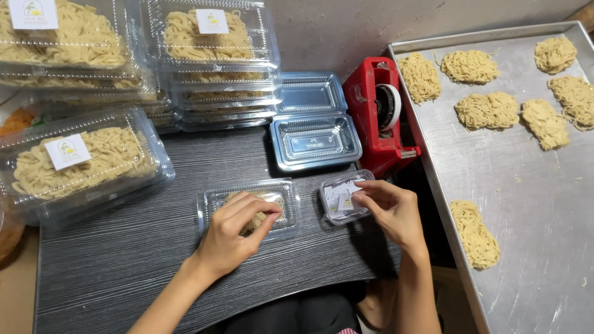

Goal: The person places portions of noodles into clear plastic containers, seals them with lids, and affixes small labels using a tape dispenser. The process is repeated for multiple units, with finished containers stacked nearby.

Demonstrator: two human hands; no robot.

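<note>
Left hand (232,238) presses fingers flat on a closed clear noodle box (250,207) on the table (111,272); right hand (390,210) pinches a label from a small tub (345,196) — it could stick crooked, or fold on itself.

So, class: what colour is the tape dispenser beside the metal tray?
Red, with a white tape roll: the tape dispenser shows best in the head view.

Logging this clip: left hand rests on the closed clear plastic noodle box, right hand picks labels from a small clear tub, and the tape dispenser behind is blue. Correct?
Not quite: the head view shows the tape dispenser is red. The rest holds.
</note>
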